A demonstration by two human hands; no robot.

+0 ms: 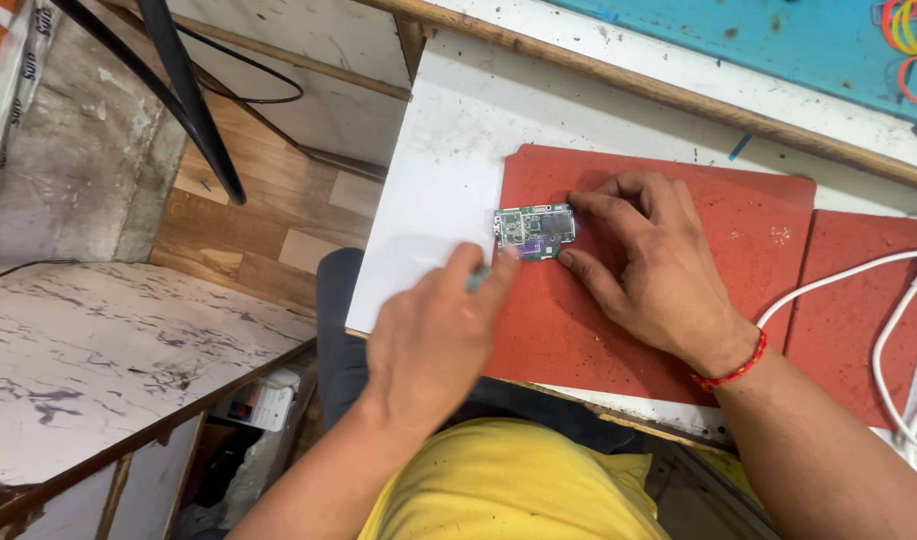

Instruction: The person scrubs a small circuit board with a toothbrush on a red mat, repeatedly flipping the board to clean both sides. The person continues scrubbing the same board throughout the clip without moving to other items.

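A small green circuit board point(532, 230) lies at the left end of a red mat point(679, 240) on a white bench. My right hand point(649, 265) rests on the mat and pins the board, fingertips on its right edge and thumb at its lower corner. My left hand point(434, 335) hovers just below and left of the board, fingers pinched round a small pale-teal tool point(477, 281) whose tip points at the board's lower edge. The tool is mostly hidden by the fingers. A red thread band circles my right wrist.
A second red mat point(869, 300) lies to the right with white cables point(879, 330) across it. A blue surface with coloured rubber bands point(909, 40) is at the far top right. A marbled shelf point(99, 360) and black cables point(179, 90) stand at left.
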